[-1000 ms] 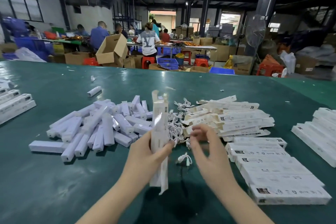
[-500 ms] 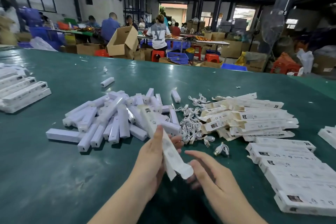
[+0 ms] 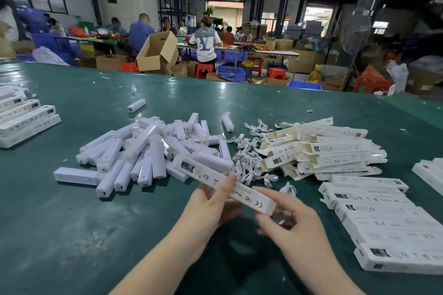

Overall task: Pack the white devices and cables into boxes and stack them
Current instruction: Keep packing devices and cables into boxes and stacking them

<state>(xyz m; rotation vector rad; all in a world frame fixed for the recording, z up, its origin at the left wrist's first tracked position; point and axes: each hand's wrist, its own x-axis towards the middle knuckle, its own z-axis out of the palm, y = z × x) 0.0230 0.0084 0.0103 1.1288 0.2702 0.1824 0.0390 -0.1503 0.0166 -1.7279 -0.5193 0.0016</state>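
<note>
A long white printed box [image 3: 249, 196] lies level across both my hands, just above the green table [image 3: 72, 235]. My left hand [image 3: 211, 203] grips its middle, thumb on top. At the box's near end, my right hand [image 3: 290, 218] curls its fingers round it. A heap of white devices [image 3: 143, 151] lies beyond to the left. White coiled cables [image 3: 249, 158] sit in the middle. Flat unfolded boxes [image 3: 330, 148] are piled to the right.
Packed white boxes are laid in a row at the right front [image 3: 383, 225], at the far right edge [image 3: 429, 172] and at the far left [image 3: 24, 117]. A single device [image 3: 136, 105] lies apart farther back. People work at tables beyond the table's far edge.
The box has gone from upright in my left hand to level across both hands. My right hand has come in and taken its near end.
</note>
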